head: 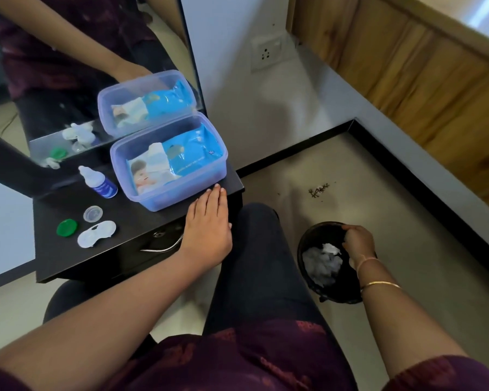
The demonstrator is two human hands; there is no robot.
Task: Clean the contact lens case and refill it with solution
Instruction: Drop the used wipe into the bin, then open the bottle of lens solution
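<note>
The white contact lens case (96,234) lies open on the black table (141,221), with its green cap (67,227) and clear cap (93,213) beside it. A small solution bottle (98,182) stands behind them. My left hand (208,221) rests flat on the table edge, fingers touching the purple box (170,162). My right hand (356,239) is down at the rim of a black bin (308,249) on the floor, fingers curled over crumpled white tissue (323,262); whether it still grips any tissue is unclear.
The purple box holds a blue pack of wipes (178,156). A mirror (82,80) stands behind the table and reflects the items. My knee (254,235) is between table and bin. A wall socket (267,52) is on the wall.
</note>
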